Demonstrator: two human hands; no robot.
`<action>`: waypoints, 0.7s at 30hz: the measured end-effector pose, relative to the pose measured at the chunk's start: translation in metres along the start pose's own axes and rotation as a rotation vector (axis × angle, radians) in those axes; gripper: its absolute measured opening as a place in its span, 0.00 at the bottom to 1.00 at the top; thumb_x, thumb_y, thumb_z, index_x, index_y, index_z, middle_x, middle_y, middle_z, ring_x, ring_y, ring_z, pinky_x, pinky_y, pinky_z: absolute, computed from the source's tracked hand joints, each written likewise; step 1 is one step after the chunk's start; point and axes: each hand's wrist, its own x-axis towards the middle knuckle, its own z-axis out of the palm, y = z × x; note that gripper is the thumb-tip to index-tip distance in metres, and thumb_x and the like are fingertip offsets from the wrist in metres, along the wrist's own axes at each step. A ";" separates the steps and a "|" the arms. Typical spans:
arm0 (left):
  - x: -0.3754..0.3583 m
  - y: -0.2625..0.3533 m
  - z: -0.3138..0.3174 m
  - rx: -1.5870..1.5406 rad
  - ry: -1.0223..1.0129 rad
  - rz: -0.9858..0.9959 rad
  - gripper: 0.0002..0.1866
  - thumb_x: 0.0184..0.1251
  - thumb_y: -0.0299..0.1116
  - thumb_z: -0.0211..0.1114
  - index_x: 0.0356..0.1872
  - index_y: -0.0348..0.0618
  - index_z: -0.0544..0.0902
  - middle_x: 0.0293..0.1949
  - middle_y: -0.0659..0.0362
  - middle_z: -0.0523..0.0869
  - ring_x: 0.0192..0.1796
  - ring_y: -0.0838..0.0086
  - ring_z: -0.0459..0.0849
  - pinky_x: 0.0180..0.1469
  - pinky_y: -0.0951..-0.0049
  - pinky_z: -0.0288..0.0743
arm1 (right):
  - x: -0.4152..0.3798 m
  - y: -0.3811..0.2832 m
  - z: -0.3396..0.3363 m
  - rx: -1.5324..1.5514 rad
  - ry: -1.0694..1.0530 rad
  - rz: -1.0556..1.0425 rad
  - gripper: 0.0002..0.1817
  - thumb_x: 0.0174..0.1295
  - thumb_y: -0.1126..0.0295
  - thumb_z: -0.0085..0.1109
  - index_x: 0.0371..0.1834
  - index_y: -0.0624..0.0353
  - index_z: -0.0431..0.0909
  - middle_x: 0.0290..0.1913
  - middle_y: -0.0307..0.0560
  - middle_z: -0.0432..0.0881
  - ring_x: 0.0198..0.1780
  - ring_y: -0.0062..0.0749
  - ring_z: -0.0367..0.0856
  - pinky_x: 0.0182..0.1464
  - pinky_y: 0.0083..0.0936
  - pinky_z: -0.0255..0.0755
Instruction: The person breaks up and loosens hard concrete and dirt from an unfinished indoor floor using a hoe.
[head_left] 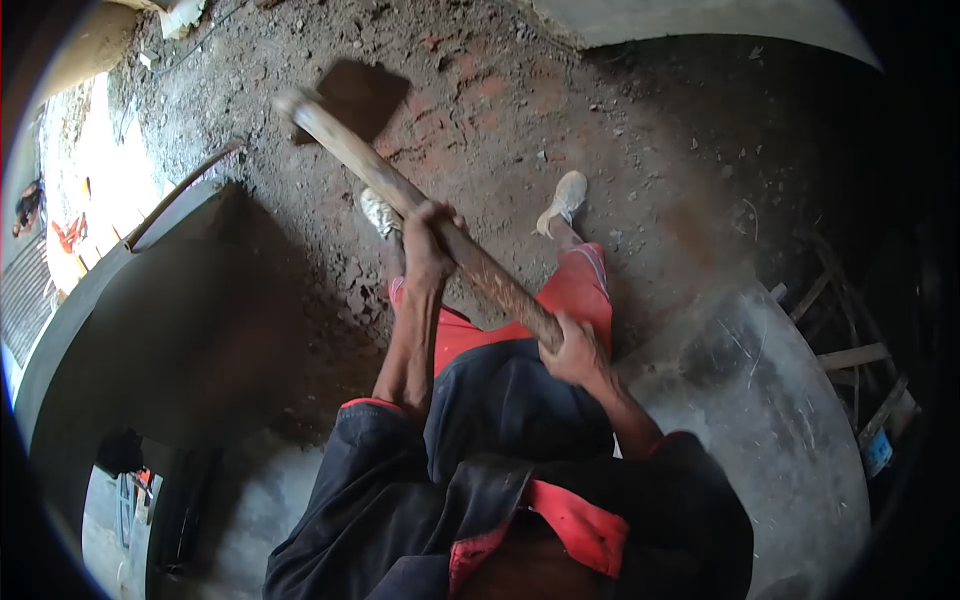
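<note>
A hoe with a thick wooden handle (495,283) is held slantwise in front of my body. Its dark, flat blade (362,98) is at the upper left, above the soil (480,120), and looks slightly blurred. My left hand (430,240) is wrapped round the middle of the handle. Near the handle's lower end, my right hand (577,350) is closed round the wood. Both of my feet, in light shoes (568,195), stand on the dirt beyond the handle.
Rubble and loose soil cover the ground ahead. A curved grey wall edge (75,300) is at the left, with a person (28,207) far off beyond it. Wooden sticks (852,356) lie at the right, beside a grey concrete surface (760,400). A pale wall (700,25) stands at the top.
</note>
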 end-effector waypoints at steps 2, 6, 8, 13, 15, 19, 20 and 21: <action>-0.019 0.033 0.034 0.155 -0.064 0.261 0.09 0.51 0.34 0.61 0.29 0.41 0.75 0.22 0.57 0.76 0.25 0.69 0.77 0.31 0.69 0.73 | 0.042 0.016 0.014 0.125 0.073 -0.222 0.20 0.45 0.67 0.64 0.41 0.60 0.68 0.28 0.64 0.77 0.34 0.62 0.77 0.32 0.49 0.71; -0.023 0.132 0.081 0.370 -0.379 0.720 0.17 0.49 0.39 0.68 0.28 0.33 0.76 0.19 0.56 0.76 0.24 0.71 0.78 0.30 0.72 0.75 | 0.123 -0.077 0.008 0.243 0.231 -0.406 0.19 0.44 0.68 0.64 0.39 0.59 0.69 0.25 0.62 0.77 0.32 0.61 0.78 0.30 0.46 0.72; 0.002 0.173 0.097 0.472 -0.372 0.786 0.13 0.54 0.35 0.64 0.30 0.31 0.77 0.22 0.52 0.78 0.24 0.68 0.79 0.30 0.69 0.77 | 0.176 -0.114 0.016 0.279 0.274 -0.479 0.18 0.44 0.68 0.62 0.38 0.60 0.70 0.24 0.62 0.78 0.32 0.60 0.79 0.30 0.43 0.74; 0.172 0.182 0.075 0.507 -0.352 0.454 0.12 0.54 0.42 0.62 0.23 0.46 0.74 0.15 0.63 0.71 0.16 0.74 0.71 0.22 0.72 0.68 | 0.268 -0.118 0.062 0.312 0.210 -0.329 0.19 0.43 0.68 0.63 0.35 0.68 0.70 0.26 0.62 0.78 0.29 0.52 0.81 0.32 0.37 0.76; 0.234 0.099 0.000 1.531 -0.218 0.908 0.15 0.59 0.38 0.59 0.31 0.33 0.79 0.24 0.50 0.83 0.28 0.65 0.84 0.29 0.68 0.78 | 0.248 -0.066 0.112 0.311 0.120 -0.043 0.16 0.44 0.68 0.62 0.32 0.70 0.72 0.27 0.64 0.79 0.30 0.53 0.81 0.33 0.39 0.75; 0.220 -0.140 -0.148 1.452 -0.188 0.033 0.14 0.61 0.37 0.55 0.33 0.35 0.79 0.26 0.52 0.83 0.31 0.68 0.83 0.31 0.69 0.78 | 0.110 0.074 0.205 0.152 -0.036 0.239 0.15 0.42 0.68 0.63 0.31 0.66 0.76 0.24 0.61 0.79 0.32 0.53 0.82 0.34 0.41 0.75; 0.177 -0.156 -0.143 0.998 0.087 -0.133 0.10 0.55 0.33 0.59 0.30 0.34 0.78 0.23 0.53 0.81 0.27 0.69 0.82 0.28 0.70 0.76 | 0.080 0.081 0.193 0.063 -0.164 0.280 0.15 0.43 0.69 0.63 0.33 0.66 0.75 0.27 0.62 0.79 0.34 0.56 0.81 0.35 0.43 0.74; 0.139 -0.153 -0.133 0.859 0.116 -0.128 0.09 0.53 0.32 0.60 0.29 0.34 0.78 0.22 0.54 0.80 0.25 0.70 0.81 0.26 0.71 0.76 | 0.055 0.074 0.175 0.164 -0.121 0.289 0.17 0.43 0.68 0.63 0.35 0.66 0.74 0.28 0.63 0.79 0.35 0.57 0.80 0.35 0.44 0.74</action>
